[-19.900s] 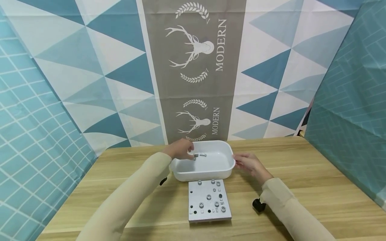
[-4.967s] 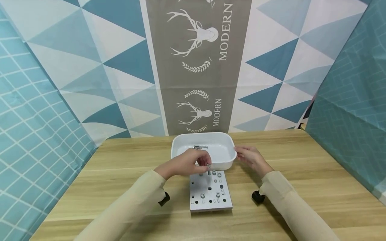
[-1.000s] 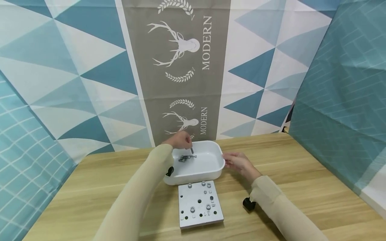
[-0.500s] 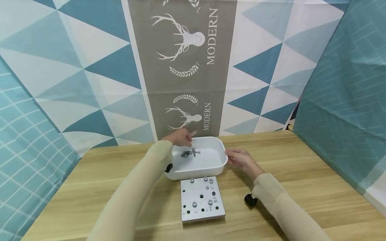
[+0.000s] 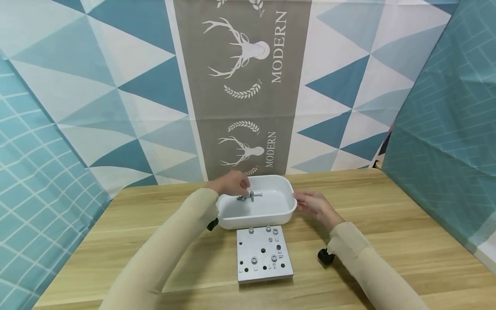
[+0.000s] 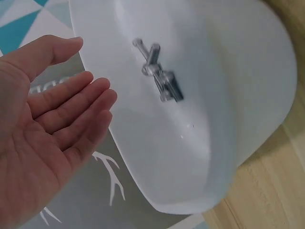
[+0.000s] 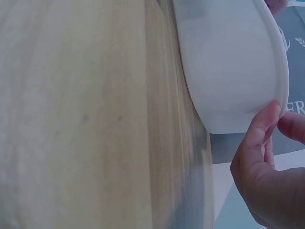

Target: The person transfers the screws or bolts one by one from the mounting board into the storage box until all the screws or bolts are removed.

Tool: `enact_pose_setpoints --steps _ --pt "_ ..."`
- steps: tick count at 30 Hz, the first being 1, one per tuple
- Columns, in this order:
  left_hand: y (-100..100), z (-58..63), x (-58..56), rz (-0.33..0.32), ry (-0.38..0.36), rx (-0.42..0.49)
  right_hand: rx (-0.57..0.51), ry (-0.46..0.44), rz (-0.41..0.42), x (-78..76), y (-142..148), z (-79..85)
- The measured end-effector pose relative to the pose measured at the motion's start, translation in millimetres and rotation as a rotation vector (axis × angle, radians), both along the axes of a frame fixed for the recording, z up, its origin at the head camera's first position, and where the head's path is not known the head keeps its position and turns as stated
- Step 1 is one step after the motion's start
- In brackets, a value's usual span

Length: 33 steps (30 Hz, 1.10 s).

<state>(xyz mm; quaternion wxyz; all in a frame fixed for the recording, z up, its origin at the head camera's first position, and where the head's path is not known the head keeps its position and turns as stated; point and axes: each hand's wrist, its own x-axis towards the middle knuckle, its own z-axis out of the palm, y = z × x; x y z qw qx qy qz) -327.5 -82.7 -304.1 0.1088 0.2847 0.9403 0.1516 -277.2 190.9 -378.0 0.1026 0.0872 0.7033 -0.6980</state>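
Observation:
My left hand (image 5: 234,183) hovers over the left part of the white tray (image 5: 258,220). The left wrist view shows this hand (image 6: 62,109) empty, fingers loosely bent and thumb apart. Several metal bolts (image 6: 159,76) lie in a small heap on the tray floor beyond the fingertips. With thumb and fingers my right hand (image 7: 267,167) pinches the tray's right end at the rim. In front of the tray lies a silver metal plate (image 5: 255,241). Socket-head bolts (image 5: 254,260) stand in some of its holes; a middle hole and several near the front edge are bare.
The wooden table (image 5: 135,241) carries tray and plate. A patterned curtain (image 5: 248,107) rises right behind the tray, with blue tiled cloth (image 5: 38,172) at the left and teal cloth (image 5: 445,129) at the right. A black wrist device (image 5: 326,257) sits below the right sleeve.
Five seconds ago my left hand held a bolt over the plate. It carried a bolt to the tray and let it go onto the heap. My right hand stays at the rim.

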Motion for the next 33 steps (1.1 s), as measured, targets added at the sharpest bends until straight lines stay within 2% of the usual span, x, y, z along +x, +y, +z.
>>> enact_pose_setpoints --steps 7,15,20,25,33 --pt "0.0 0.5 27.9 -0.081 0.028 0.056 0.002 -0.011 0.014 1.0 1.0 0.5" --pt "-0.6 -3.1 44.8 -0.150 0.041 0.105 -0.009 -0.018 0.010 -0.1 0.7 1.3" --pt "2.5 -3.0 59.5 -0.208 0.047 0.142 -0.011 -0.010 0.019 -0.7 0.7 2.5" --pt "8.0 -6.0 73.1 -0.259 0.050 0.147 -0.008 -0.005 0.029 0.0 0.8 4.3" --pt "16.2 -13.1 89.8 -0.302 0.069 0.133 -0.010 0.000 0.027 0.3 1.8 1.0"
